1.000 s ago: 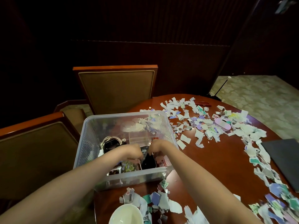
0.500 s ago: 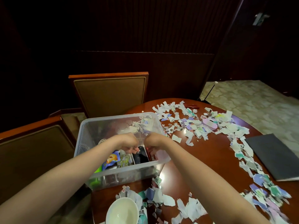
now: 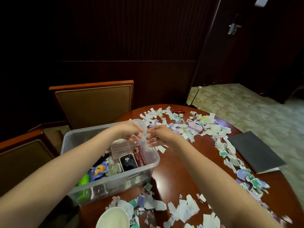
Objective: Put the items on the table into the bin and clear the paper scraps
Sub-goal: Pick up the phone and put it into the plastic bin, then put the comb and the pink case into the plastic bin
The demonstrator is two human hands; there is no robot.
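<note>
The far right corner of the clear plastic bin (image 3: 74, 134) is partly covered by the left hand (image 3: 130, 132) and the right hand (image 3: 162, 135). The fingertips are blurred there. Both hands are seen with fingers loosely spread, and nothing is clasped in either. A white bowl (image 3: 113, 218), below the forearms, is cut off by the lower edge.

A round red-brown wooden table (image 3: 177, 170) is spread under the right forearm. A dark grey folder (image 3: 253, 150) is laid well to the right of that hand. A padded wooden chair (image 3: 93, 102) is set beyond the left hand, against dark wall panelling.

Torn white, purple and teal paper scraps (image 3: 181, 127) are strewn beyond and to the right of the hands. Inside the bin, just below the hands, a black phone-like device (image 3: 128, 162), red packets (image 3: 139, 155) and a blue snack packet (image 3: 98, 170) are seen.
</note>
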